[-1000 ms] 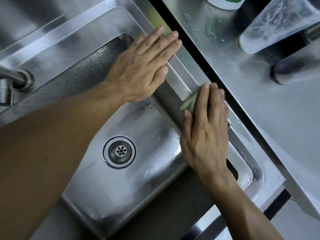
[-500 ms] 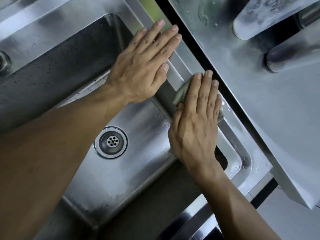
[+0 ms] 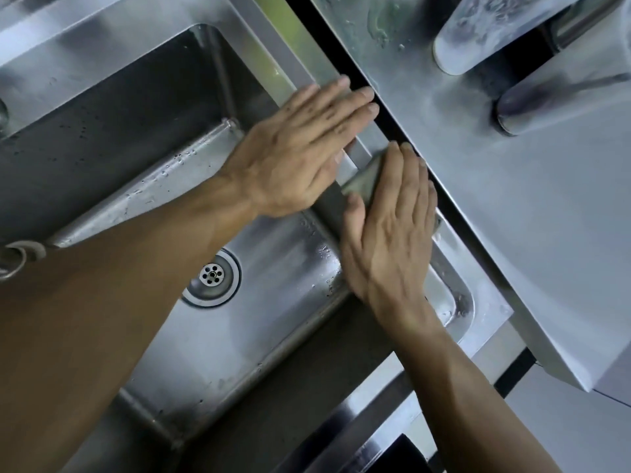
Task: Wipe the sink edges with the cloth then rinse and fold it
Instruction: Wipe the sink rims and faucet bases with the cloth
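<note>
The folded grey-green cloth (image 3: 363,181) is pressed flat onto the right-hand rim of the rectangular stainless-steel sink (image 3: 444,268) by the right hand (image 3: 389,230). No closed grip is formed: the fingers (image 3: 408,172) are held straight and together on top of the cloth, with the thumb laid along its inner edge, so that only the cloth's left portion and a small corner beyond the little finger are visible. The fingertips are placed at the dark gap (image 3: 345,52) between the sink rim and the adjoining grey metal table (image 3: 512,206).

The left hand (image 3: 297,155) is laid flat on the same rim, just beyond the cloth, with fingers extended and nothing held. Its fingertips reach the dark gap.

Compared with the frame half a second earlier, the right hand and cloth have been advanced along the rim towards the left hand, and the space between the two hands has been reduced; the left thumb side is now just beside the cloth. The left hand's posture is unchanged.

The round perforated metal drain (image 3: 213,276) is partly covered by the left forearm. Water droplets are seen on the basin walls. Two blurred pale cylindrical objects (image 3: 478,32) rest on the table at the upper right; their nature cannot be determined. A wet greenish patch (image 3: 382,18) is visible on the table near them.
</note>
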Demonstrator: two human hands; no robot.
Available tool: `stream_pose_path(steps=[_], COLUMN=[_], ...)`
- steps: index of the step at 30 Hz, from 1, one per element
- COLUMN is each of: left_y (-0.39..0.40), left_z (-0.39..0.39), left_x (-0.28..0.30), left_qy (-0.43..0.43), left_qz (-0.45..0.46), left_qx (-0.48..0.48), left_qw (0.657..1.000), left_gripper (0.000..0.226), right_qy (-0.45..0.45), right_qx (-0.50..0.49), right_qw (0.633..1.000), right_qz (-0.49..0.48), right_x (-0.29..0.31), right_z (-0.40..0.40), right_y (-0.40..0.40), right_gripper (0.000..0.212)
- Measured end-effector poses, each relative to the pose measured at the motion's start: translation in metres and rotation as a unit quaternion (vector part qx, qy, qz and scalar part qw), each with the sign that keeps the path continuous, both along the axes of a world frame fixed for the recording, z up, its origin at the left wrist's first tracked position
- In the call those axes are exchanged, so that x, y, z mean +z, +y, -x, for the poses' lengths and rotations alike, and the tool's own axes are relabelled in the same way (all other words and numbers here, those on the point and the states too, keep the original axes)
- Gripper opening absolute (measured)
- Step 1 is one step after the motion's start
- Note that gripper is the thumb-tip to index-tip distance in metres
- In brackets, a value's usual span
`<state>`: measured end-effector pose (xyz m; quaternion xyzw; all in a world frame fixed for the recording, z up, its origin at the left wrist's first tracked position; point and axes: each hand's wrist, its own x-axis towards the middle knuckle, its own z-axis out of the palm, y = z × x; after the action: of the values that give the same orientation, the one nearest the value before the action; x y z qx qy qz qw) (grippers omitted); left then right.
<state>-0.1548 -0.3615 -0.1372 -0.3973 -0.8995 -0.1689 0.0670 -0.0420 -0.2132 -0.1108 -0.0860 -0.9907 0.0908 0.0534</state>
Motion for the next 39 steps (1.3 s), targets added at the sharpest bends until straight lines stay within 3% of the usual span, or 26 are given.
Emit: stream_pose_path(steps=[3,10,14,18,25,28,32,39], left_y=[0.001,0.004,0.02,0.036,0.034,0.051,0.065,0.066], left_z=[-0.004,-0.01,-0.023,-0.04,-0.042,-0.061,-0.092,-0.091], left_x=[-0.004,0.0,0.008,0.008,0.005,0.009,0.004,0.0], left_qy=[0.002,-0.02,-0.036,-0.055,-0.062,-0.062,-0.045,-0.049], left_qz=[0.018,0.046,0.021,-0.003,0.053,0.052,0.053,0.055], left_qx=[0.007,0.031,0.05,0.043,0.074,0.098,0.051,0.073], left_qw=[1.0,0.998,0.998,0.998,0.994,0.992,0.996,0.995], left_gripper=[0.056,0.059,0.06,0.057,0.062,0.066,0.06,0.058], right_qy=[0.003,-0.045,-0.011,0.0,-0.072,-0.058,-0.04,-0.086], right_qx=[0.03,0.014,0.011,0.077,0.082,0.077,0.156,0.146], right_qw=[1.0,0.999,1.0,0.997,0.994,0.995,0.987,0.985], right_qz=[-0.004,-0.004,-0.015,-0.025,-0.031,-0.024,-0.015,0.032], right_x=[-0.003,0.007,0.002,-0.004,0.011,0.01,0.005,0.012], right_z=[0.008,-0.073,-0.039,-0.017,-0.12,-0.094,-0.065,-0.137], right_y=[0.004,0.06,0.037,0.03,0.094,0.089,0.085,0.135], right_gripper=[0.059,0.06,0.061,0.06,0.062,0.063,0.059,0.06])
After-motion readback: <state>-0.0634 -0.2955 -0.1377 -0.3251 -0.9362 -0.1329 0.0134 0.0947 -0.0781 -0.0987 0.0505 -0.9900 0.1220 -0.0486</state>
